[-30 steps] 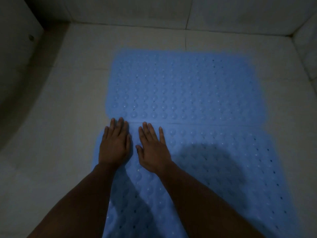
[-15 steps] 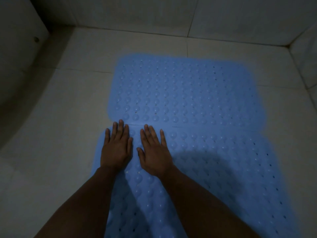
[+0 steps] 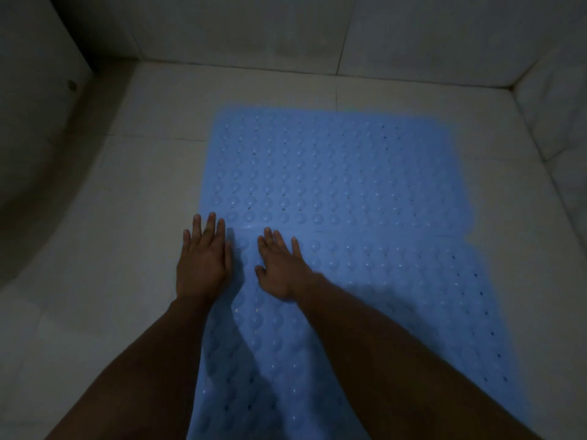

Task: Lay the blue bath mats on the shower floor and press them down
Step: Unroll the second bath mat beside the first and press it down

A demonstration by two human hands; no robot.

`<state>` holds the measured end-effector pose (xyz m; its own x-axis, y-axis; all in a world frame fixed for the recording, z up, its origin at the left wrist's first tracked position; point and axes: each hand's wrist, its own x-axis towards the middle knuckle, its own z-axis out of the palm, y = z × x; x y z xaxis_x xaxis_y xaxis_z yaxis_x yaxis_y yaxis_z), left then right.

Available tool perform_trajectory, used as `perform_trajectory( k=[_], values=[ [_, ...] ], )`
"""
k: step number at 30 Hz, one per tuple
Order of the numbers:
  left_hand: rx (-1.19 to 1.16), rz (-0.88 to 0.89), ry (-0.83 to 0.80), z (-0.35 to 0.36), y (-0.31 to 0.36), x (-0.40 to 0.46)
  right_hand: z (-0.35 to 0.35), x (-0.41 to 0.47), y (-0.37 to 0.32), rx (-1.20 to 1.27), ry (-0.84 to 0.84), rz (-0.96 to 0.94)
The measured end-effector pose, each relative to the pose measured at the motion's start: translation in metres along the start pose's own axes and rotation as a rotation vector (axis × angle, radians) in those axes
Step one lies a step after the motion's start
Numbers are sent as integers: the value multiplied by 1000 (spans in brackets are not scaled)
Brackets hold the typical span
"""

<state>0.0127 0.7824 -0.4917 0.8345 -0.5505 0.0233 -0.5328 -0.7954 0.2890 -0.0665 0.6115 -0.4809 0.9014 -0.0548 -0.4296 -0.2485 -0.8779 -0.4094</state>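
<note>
Two blue bath mats with rows of bumps and small holes lie flat on the tiled shower floor (image 3: 133,192). The far mat (image 3: 336,166) meets the near mat (image 3: 413,296) along a seam across the middle. My left hand (image 3: 203,262) lies flat, fingers straight, on the near mat's far left corner, fingertips reaching the seam. My right hand (image 3: 279,268) presses flat on the near mat just to its right, fingers spread. My forearms cover part of the near mat.
Pale tiled walls (image 3: 254,30) close the shower at the back and right. A darker curved surface (image 3: 38,154) with a small round fitting (image 3: 72,85) rises at the left. Bare floor tiles show left of and beyond the mats.
The two hands have drawn slightly apart on the near mat, the left one shifting to the mat's left edge. The view has tilted up a little.
</note>
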Motion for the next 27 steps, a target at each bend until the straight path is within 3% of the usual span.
perform_trajectory(
  k=[2, 4, 7, 13, 17, 27],
  values=[
    [-26, -50, -12, -7, 10, 0, -47, 5, -2, 182, 3, 17],
    [-60, -60, -28, -5, 29, 5, -91, 2, 8, 292, 222, 78],
    [-109, 63, -73, 10, 77, 10, -123, -14, 42, 306, 311, 157],
    [-94, 241, -122, 65, 157, -13, -109, -51, 110, 279, 415, 208],
    [50, 225, -104, 83, 160, -17, -91, -55, 141, 280, 495, 165],
    [84, 207, -141, 78, 170, -20, -67, -45, 166, 205, 718, -5]
  ],
)
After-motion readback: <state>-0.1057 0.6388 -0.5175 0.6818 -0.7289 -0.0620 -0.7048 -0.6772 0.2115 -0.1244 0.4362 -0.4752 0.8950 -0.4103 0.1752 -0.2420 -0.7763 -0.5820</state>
